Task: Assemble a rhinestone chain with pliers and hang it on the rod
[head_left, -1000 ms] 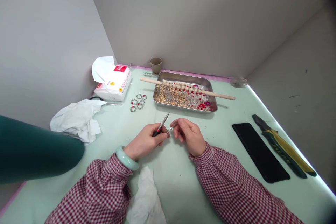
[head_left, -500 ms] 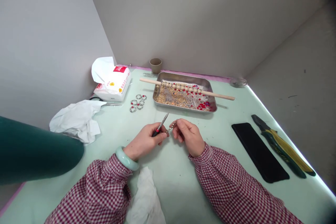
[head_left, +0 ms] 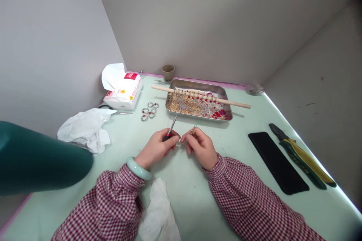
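My left hand (head_left: 158,145), with a pale jade bangle at the wrist, is closed around small pointed pliers (head_left: 171,130) with a dark, red-marked handle. Their metal tip points up and away from me. Opposite it, my right hand (head_left: 202,147) pinches a short beaded wire (head_left: 192,130) with a small loop at its top end. The fingertips of both hands almost meet over the mat. Just beyond them sits a metal tray (head_left: 198,119) of gold, clear and red beads. To its left lie several beaded rings (head_left: 149,112) with red beads.
A wooden dowel (head_left: 234,103) with wire coils rests across the tray. Large pliers (head_left: 301,158) and a black slab (head_left: 278,162) lie right. Tissues (head_left: 124,88), crumpled tissue (head_left: 85,128) and a dark green cylinder (head_left: 42,158) stand left; a small cup (head_left: 168,71) is behind.
My right hand has drawn the beaded wire away from my left fingers and turned it, so its looped end now points up. The pliers stay in my left hand.
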The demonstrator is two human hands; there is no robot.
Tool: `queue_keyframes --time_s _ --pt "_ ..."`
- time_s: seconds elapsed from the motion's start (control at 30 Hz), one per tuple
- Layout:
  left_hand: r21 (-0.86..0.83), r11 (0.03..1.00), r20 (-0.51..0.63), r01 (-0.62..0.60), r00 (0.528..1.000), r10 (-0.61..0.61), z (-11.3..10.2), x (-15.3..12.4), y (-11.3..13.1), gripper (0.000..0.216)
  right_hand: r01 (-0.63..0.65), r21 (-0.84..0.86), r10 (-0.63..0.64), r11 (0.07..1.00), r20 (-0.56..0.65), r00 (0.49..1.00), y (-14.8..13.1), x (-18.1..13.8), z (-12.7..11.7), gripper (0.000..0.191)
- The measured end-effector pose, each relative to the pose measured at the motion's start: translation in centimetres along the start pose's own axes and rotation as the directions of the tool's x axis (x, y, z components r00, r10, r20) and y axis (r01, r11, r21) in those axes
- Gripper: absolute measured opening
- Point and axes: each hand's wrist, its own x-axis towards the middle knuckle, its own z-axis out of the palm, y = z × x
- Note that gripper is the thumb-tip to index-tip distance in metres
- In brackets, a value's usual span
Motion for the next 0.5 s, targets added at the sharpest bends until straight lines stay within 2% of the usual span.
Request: queue_keyframes --time_s 0.1,0.23,0.37,0.5 --pt "0.042 0.998 -0.091 -0.052 0.994 0.055 -0.22 0.03 -0.04 0.020 0.002 -0.065 0.003 0.998 0.079 0.997 0.25 -0.20 0.27 0.012" --pt "0.099 0.987 -0.096 -0.123 0.987 0.133 -0.37 -0.01 -0.06 0.019 0.091 -0.206 -0.057 0.974 0.164 0.985 0.31 -0.37 0.30 0.008" --pt "0.118 0.979 -0.093 -0.166 0.980 0.177 -0.36 -0.01 -0.12 0.013 0.111 -0.268 -0.066 0.957 0.172 0.983 0.19 -0.33 0.20 0.011" --pt "0.120 0.980 -0.108 -0.156 0.980 0.169 -0.40 -0.04 0.08 0.012 0.127 -0.303 -0.075 0.944 0.178 0.981 0.17 -0.32 0.35 0.011"
